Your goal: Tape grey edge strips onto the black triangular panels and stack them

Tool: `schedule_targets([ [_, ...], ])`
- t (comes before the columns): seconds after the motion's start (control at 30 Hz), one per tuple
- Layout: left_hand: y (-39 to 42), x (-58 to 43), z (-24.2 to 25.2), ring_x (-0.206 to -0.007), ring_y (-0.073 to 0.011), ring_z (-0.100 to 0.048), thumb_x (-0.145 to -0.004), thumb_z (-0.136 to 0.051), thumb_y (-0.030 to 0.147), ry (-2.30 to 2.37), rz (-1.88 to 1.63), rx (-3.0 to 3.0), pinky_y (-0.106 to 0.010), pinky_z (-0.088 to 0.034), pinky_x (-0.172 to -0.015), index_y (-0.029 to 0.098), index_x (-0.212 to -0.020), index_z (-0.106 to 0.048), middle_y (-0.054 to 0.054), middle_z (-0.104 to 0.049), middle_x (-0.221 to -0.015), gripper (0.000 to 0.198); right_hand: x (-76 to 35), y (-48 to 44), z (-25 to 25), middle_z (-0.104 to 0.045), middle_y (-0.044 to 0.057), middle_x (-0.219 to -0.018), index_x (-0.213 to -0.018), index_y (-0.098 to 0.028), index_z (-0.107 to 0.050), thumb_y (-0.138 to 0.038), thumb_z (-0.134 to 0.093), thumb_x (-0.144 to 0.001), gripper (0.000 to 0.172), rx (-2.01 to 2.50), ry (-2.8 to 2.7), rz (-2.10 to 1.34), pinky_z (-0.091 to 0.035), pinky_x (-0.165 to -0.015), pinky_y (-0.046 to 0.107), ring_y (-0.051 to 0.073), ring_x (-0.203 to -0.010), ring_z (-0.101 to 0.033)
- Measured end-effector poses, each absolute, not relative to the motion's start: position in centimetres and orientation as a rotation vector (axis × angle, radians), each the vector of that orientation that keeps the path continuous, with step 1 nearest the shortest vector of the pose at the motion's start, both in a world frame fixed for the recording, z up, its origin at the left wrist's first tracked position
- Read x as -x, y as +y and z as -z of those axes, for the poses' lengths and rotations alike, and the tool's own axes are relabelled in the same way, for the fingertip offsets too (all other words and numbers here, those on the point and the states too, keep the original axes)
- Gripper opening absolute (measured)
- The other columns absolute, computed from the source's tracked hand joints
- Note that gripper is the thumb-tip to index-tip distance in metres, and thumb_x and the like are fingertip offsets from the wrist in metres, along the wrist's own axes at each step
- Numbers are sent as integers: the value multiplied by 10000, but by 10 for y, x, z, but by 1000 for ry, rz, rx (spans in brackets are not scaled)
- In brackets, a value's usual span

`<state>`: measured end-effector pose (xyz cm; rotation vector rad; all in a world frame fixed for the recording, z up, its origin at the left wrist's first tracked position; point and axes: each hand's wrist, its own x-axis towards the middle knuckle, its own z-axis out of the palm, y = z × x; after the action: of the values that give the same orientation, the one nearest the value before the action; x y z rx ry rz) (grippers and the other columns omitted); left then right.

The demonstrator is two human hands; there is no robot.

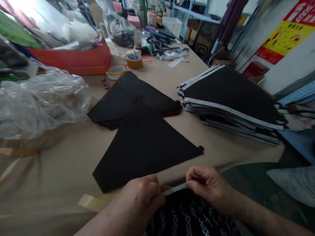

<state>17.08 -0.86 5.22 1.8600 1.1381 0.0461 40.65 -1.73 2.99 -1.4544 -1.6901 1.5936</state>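
A narrow white strip (178, 187) is stretched between my two hands at the table's front edge. My left hand (141, 196) is closed on its left end. Thumb and fingers of my right hand (209, 186) pinch the other end. Just beyond my hands, a black sheet with a pointed top (145, 144) lies flat on the table. Its tip overlaps a pile of similar black sheets (123, 95). To the right stands a thicker stack of black sheets with white strips along their edges (233, 91).
Brown paper covers the table (64, 167). Clear plastic (44, 101) lies at the left, in front of a red bin (73, 60). Rolls of tape (134, 61) and bagged items (123, 32) sit farther back. A piece of tan tape (94, 201) is by my left forearm.
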Motion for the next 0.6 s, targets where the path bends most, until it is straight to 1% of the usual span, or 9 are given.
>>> schedule_targets([
  [0.1,4,-155,-48,-544,-109,-513,-813,-470,327,1298,-4,-1828,-211,-369,-515,173,-536,-537,-10,-559,-653,325,-441,8,-26,-442,-29,-634,-698,-169,-508,-288,-532,-799,158,1600,-1683,-1360,-330,-590,232,98,-611,-407],
  [0.17,13,-140,-47,-533,-124,-494,-785,-476,410,1391,26,-1790,-218,-346,-493,178,-531,-526,-10,-536,-608,348,-462,26,-22,-457,-23,-644,-698,-165,-520,-319,-552,-776,176,1651,-1644,-1292,-340,-603,239,101,-618,-415],
  [0.23,19,-126,-44,-527,-134,-474,-764,-472,479,1483,69,-1708,-223,-320,-473,182,-550,-535,-6,-515,-577,372,-476,40,-17,-462,-21,-644,-696,-162,-531,-331,-567,-748,181,1678,-1619,-1308,-336,-579,234,97,-602,-410],
  [0.3,23,-113,-40,-513,-134,-448,-747,-465,530,1553,128,-1602,-226,-296,-462,182,-568,-549,2,-493,-553,400,-480,46,-13,-440,-32,-615,-700,-164,-528,-336,-564,-737,181,1723,-1602,-1358,-305,-520,222,83,-550,-379],
  [0.37,25,-106,-35,-498,-129,-421,-726,-467,555,1582,183,-1537,-229,-283,-461,181,-564,-552,10,-472,-533,416,-478,47,-10,-408,-48,-574,-706,-167,-521,-342,-551,-737,180,1772,-1591,-1409,-266,-470,213,69,-494,-340],
  [0.43,25,-103,-32,-495,-132,-418,-701,-476,559,1598,225,-1515,-233,-281,-463,182,-550,-552,10,-465,-521,413,-475,46,-9,-393,-56,-550,-701,-168,-518,-333,-537,-735,170,1801,-1595,-1435,-251,-453,209,61,-467,-321],
  [0.6,27,-102,-29,-507,-153,-448,-674,-483,573,1624,279,-1548,-246,-295,-469,188,-525,-560,-6,-491,-521,420,-470,46,-11,-480,-29,-596,-692,-161,-556,-302,-518,-741,154,1824,-1728,-1310,-300,-517,224,82,-532,-400],
])
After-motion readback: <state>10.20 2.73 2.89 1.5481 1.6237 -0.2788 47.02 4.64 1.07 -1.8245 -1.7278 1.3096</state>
